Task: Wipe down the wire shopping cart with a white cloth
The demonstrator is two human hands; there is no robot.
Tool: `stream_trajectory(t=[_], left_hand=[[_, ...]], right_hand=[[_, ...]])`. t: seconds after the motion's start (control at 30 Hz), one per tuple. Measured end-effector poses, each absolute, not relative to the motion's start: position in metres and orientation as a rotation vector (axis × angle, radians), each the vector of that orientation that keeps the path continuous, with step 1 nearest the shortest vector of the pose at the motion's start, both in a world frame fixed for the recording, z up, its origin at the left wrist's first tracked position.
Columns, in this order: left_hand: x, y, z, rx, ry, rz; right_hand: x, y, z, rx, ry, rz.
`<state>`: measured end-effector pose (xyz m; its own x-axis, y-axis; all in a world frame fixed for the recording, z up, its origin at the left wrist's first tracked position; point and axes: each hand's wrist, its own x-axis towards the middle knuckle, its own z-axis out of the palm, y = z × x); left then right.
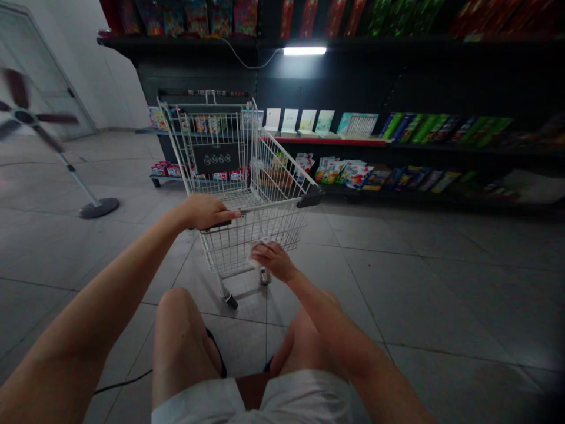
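The cart (265,208) stands on the floor (397,294), the left hand (203,212) curled over its rim, the right hand (274,260) closed on a cloth (256,247) near its wires. Wiping seems underway; how much is done or left cannot be told.

We note that the right hand (276,262) hides most of the crumpled white wad (256,245) in its fingers; cloth or paper, we cannot tell. The left hand (203,212) covers part of the shopping cart (273,205) rim, and we cannot see its thumb. Lettering on the dark panel (216,158) is too small to read reliably. Blades of the fan (23,116) blur and run past the left edge. We lose the tops of the upper packets (196,19); the far-right goods (503,187) blur into shade. The left leg (180,338) interrupts a black cable (124,383).
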<state>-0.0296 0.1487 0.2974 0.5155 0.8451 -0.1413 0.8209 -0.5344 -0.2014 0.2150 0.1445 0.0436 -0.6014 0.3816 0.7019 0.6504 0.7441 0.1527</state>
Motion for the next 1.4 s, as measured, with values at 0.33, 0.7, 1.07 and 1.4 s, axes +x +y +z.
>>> stream_trajectory(t=[0.33,0.7,1.07,1.4], left_hand=[[-0.022,0.149,0.297,-2.636,-1.452,0.343],[-0.023,0.144,0.297,-2.651,-1.458,0.27],[-0.025,0.138,0.296,-2.604,-1.378,0.257],[-0.032,0.129,0.294,-2.656,-1.306,0.195]], right_hand=[[0.144,0.145,0.094,-1.191,-1.106,-0.127],[0.189,0.135,0.129,-1.171,-1.47,-0.275],[0.147,0.094,0.186,-0.971,-1.725,-0.316],[0.215,0.136,0.216,-1.08,-2.038,-0.401]])
